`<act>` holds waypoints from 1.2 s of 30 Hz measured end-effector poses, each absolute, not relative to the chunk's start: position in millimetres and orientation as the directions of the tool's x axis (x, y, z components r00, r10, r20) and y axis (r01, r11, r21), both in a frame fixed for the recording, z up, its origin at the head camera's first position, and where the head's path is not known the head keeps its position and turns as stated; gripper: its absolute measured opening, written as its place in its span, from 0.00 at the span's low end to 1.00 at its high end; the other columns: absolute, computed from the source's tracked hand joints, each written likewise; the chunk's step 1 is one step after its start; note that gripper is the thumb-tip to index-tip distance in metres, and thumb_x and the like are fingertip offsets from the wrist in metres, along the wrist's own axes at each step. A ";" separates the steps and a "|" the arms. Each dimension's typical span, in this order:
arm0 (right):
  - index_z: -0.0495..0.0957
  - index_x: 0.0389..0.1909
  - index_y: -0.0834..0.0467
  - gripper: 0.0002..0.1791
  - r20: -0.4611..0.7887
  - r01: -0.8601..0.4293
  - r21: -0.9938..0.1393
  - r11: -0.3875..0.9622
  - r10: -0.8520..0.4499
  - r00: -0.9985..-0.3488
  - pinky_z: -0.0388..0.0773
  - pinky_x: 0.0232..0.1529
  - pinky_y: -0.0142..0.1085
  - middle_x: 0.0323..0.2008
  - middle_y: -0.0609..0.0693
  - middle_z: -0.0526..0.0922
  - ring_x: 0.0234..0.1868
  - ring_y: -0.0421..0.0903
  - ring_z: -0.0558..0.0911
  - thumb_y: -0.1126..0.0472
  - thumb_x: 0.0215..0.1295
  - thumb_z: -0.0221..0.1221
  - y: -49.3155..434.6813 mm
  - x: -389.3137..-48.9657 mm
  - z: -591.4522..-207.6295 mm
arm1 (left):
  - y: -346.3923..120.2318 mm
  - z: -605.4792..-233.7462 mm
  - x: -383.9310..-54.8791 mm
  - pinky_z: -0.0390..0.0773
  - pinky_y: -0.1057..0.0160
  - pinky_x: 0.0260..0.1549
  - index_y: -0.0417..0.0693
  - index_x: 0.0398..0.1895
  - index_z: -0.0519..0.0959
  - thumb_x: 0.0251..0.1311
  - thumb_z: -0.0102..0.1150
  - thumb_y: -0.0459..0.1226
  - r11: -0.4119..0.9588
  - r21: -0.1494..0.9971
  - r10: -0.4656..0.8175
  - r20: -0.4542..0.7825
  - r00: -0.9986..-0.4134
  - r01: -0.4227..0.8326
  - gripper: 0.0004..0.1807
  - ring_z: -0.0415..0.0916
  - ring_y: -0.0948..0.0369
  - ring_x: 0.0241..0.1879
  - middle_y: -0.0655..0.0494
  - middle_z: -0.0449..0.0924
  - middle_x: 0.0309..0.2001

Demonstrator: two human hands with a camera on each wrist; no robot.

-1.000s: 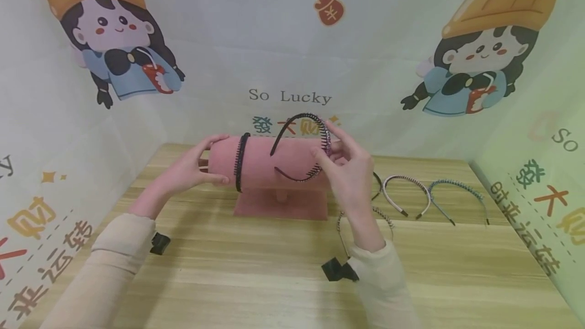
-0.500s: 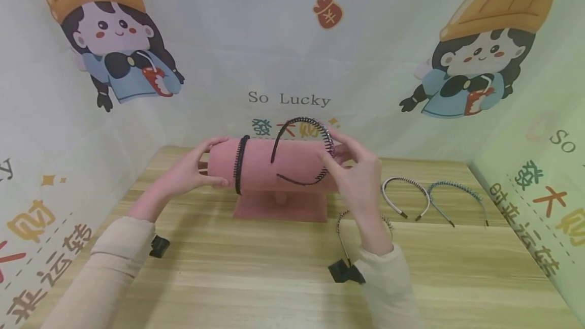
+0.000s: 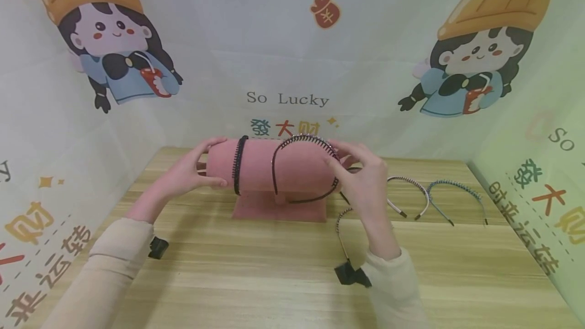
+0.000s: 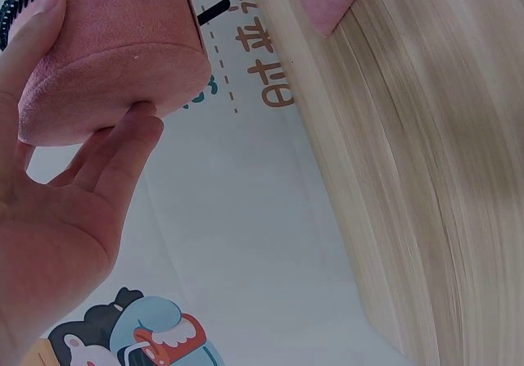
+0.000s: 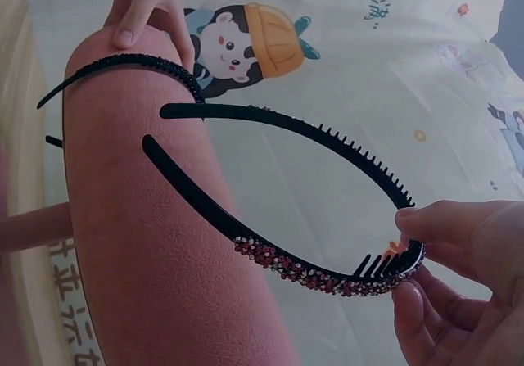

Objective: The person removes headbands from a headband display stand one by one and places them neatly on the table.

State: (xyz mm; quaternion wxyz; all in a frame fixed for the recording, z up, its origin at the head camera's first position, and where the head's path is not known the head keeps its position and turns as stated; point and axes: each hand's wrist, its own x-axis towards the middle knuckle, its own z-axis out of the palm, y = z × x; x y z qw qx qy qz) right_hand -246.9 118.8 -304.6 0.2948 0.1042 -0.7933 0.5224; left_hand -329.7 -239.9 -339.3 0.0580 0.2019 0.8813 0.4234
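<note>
A pink padded headband display stand [image 3: 260, 166] lies crosswise, its roll raised on a flat pink base [image 3: 251, 207]. My left hand [image 3: 180, 171] grips the roll's left end, thumb along the front and fingers at the end face. Near that end, a black toothed headband [image 3: 236, 166] sits around the roll. Between thumb and fingers my right hand [image 5: 458, 276] pinches a black toothed headband [image 5: 319, 280] studded with red and silver stones. In the head view its loop overlaps the right half of the roll, with both tips low and to the left.
On the wooden table [image 3: 457, 278], right of the stand, lie a white headband [image 3: 427, 199] and a blue headband [image 3: 441, 212]. A beaded headband [image 3: 339, 235] is partly behind the right arm. Printed cloth walls [image 3: 219, 65] enclose the back and sides.
My right hand has moved slightly right and down. The stone-studded headband has come lower over the roll, its tips swinging downward. My left hand keeps its hold on the stand.
</note>
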 end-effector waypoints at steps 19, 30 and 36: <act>0.86 0.47 0.54 0.13 0.560 -0.426 -0.752 0.503 0.147 -0.815 0.78 0.32 0.21 0.42 0.51 0.85 0.35 0.41 0.78 0.62 0.60 0.68 143.6 -242.1 -309.6 | -241.4 -341.0 -331.6 0.82 0.46 0.55 0.65 0.78 0.48 0.52 0.74 0.43 0.560 0.767 0.409 0.072 -0.910 0.313 0.55 0.69 0.36 0.66 0.45 0.54 0.76; 0.86 0.46 0.56 0.12 0.598 -0.412 -0.689 0.596 0.147 -0.788 0.75 0.34 0.15 0.46 0.54 0.86 0.35 0.27 0.74 0.64 0.62 0.66 175.7 -240.7 -322.8 | -241.5 -340.3 -331.2 0.82 0.46 0.55 0.68 0.78 0.49 0.52 0.74 0.43 0.563 0.765 0.405 0.075 -0.911 0.313 0.55 0.69 0.36 0.65 0.44 0.54 0.76; 0.87 0.45 0.57 0.11 0.627 -0.406 -0.645 0.647 0.145 -0.765 0.74 0.33 0.14 0.45 0.56 0.87 0.33 0.24 0.74 0.66 0.61 0.67 208.0 -238.6 -331.0 | -240.4 -340.8 -331.0 0.82 0.46 0.55 0.67 0.78 0.49 0.52 0.74 0.41 0.559 0.770 0.399 0.075 -0.914 0.307 0.55 0.69 0.35 0.65 0.44 0.53 0.76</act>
